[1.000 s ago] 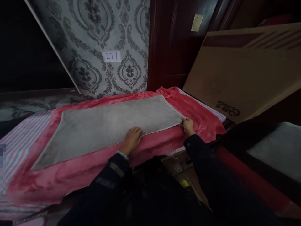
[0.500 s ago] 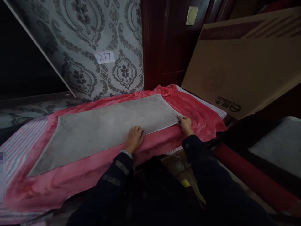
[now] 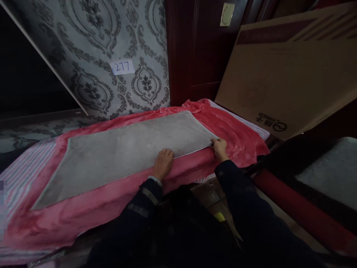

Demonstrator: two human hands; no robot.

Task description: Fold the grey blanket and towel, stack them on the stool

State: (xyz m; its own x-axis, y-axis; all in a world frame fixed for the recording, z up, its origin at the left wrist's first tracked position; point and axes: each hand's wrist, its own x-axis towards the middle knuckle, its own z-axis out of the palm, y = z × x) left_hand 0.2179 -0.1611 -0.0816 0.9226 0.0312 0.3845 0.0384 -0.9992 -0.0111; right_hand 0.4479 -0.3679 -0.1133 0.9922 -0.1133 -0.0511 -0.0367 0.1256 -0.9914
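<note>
A long grey cloth [image 3: 111,152] lies flat on a red plush blanket [image 3: 237,139], which covers a striped sheet [image 3: 33,163]. At the cloth's near right corner, my right hand [image 3: 220,148] pinches the edge between thumb and fingers. My left hand [image 3: 164,163] rests on the near edge, left of my right hand. Its fingers lie on the grey cloth, side by side and slightly curved, and its thumb is hidden.
Behind the blanket stand a patterned wall with a paper label [image 3: 122,67] and a dark red door [image 3: 195,48]. A large cardboard box [image 3: 290,70] leans at the right. A dark screen [image 3: 30,70] is at the upper left.
My left hand has slid a little to the right along the near edge of the grey cloth. My right hand keeps its pinch on the corner.
</note>
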